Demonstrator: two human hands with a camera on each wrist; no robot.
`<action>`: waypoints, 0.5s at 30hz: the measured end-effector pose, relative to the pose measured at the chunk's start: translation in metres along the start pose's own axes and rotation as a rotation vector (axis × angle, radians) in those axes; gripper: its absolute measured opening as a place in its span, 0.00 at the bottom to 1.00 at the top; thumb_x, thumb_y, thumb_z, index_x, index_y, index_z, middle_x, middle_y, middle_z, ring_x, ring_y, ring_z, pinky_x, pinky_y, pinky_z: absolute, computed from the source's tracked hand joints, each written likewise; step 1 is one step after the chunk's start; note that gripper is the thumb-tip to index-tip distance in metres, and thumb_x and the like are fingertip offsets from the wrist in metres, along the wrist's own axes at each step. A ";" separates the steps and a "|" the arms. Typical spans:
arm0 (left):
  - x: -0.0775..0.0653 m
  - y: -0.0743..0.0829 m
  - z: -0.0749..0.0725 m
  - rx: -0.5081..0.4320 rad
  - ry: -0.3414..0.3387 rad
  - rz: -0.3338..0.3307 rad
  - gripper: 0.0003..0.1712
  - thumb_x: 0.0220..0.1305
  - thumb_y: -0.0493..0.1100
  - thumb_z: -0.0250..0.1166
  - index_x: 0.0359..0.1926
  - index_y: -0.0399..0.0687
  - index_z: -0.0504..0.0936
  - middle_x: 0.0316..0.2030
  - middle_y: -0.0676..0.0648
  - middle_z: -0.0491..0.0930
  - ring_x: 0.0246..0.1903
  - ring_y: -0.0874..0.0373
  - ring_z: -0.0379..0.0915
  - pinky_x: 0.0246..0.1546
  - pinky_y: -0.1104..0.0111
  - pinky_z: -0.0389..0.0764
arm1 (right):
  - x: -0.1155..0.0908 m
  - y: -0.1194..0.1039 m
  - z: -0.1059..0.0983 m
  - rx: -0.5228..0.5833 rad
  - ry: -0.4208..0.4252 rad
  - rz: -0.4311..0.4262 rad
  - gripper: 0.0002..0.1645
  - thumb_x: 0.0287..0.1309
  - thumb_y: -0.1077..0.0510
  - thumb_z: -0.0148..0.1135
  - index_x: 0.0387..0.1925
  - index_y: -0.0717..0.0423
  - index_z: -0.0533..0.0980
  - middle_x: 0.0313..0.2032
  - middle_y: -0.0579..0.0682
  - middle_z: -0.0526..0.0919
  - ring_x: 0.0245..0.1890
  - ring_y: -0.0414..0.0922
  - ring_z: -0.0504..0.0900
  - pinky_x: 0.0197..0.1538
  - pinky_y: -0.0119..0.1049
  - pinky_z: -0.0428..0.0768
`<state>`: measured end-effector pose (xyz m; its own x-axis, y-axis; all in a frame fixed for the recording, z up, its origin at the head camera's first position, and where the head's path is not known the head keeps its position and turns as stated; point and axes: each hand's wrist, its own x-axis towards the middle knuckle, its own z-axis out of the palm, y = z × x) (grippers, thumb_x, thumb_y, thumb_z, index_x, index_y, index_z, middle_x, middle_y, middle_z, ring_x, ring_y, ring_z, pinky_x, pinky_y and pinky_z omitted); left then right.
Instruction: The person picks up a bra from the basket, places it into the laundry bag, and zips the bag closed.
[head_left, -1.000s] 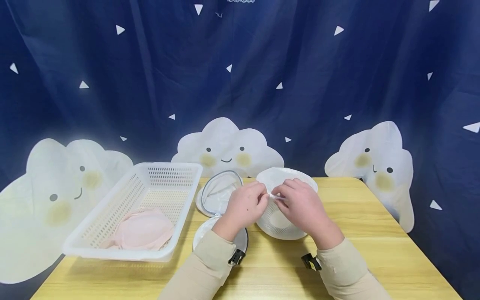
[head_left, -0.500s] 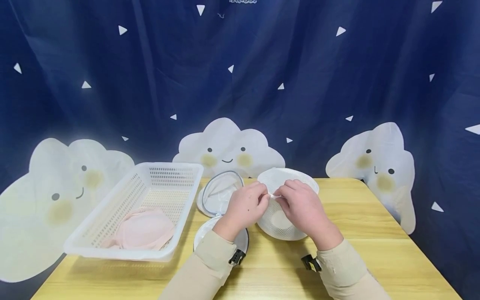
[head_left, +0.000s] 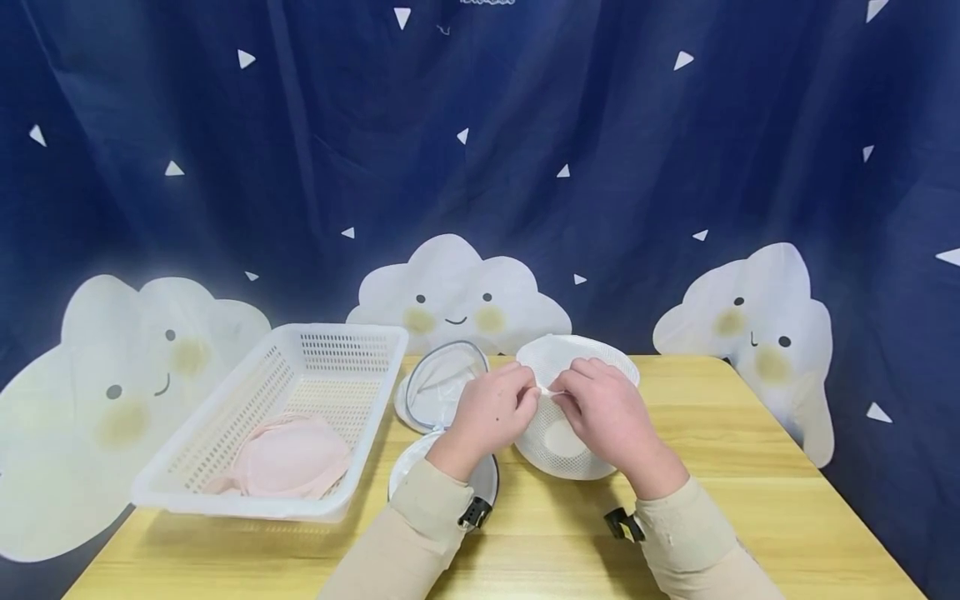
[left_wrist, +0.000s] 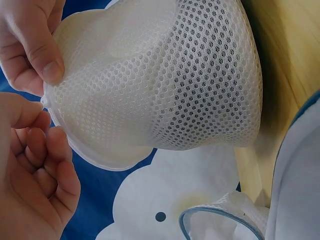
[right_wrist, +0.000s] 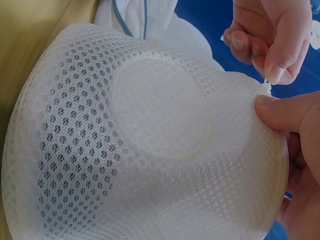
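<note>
Barely shifted: left hand (head_left: 489,414) pinching zipper pull (left_wrist: 44,102), right hand (head_left: 611,414) gripping white mesh bag (left_wrist: 200,75); basket (head_left: 240,504) holds pink bra (head_left: 296,457).

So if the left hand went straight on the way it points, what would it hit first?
Probably the white mesh bag, which the right hand holds just past the left hand; depth is unclear, so the right hand might come first.

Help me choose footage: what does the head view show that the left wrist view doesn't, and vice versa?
Only head: a white perforated plastic basket holding a pale pink fabric garment.
Only left wrist: the palm side of the left hand, fingers curled.
Both: each hand, including the right hand, white rounded mesh bag, blue-rimmed white pouch, yellow wooden table, navy cloud-print curtain.
</note>
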<state>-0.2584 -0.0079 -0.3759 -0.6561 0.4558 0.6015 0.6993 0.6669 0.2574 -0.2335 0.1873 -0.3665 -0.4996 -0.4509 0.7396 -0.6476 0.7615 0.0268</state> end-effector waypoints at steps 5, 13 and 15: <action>0.001 0.000 0.000 0.004 0.009 0.005 0.13 0.65 0.44 0.60 0.24 0.57 0.68 0.23 0.57 0.65 0.22 0.62 0.64 0.22 0.68 0.66 | 0.001 0.001 0.000 0.004 -0.005 0.001 0.11 0.47 0.66 0.76 0.30 0.51 0.81 0.26 0.42 0.75 0.29 0.46 0.76 0.36 0.40 0.74; 0.001 -0.004 -0.002 0.028 0.048 0.004 0.11 0.64 0.43 0.60 0.25 0.56 0.70 0.24 0.57 0.66 0.22 0.61 0.65 0.23 0.67 0.68 | 0.001 0.003 -0.003 0.015 0.001 -0.002 0.10 0.47 0.65 0.75 0.30 0.53 0.81 0.26 0.42 0.75 0.28 0.46 0.76 0.35 0.41 0.75; 0.001 -0.004 -0.003 0.028 0.047 -0.003 0.10 0.64 0.43 0.60 0.25 0.56 0.70 0.25 0.57 0.67 0.22 0.61 0.66 0.23 0.67 0.68 | 0.001 0.004 -0.004 0.020 0.000 -0.011 0.09 0.48 0.65 0.74 0.30 0.52 0.81 0.26 0.42 0.75 0.28 0.46 0.75 0.35 0.41 0.75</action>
<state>-0.2614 -0.0120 -0.3743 -0.6438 0.4260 0.6357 0.6886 0.6847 0.2385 -0.2340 0.1922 -0.3630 -0.4922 -0.4590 0.7396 -0.6645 0.7469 0.0213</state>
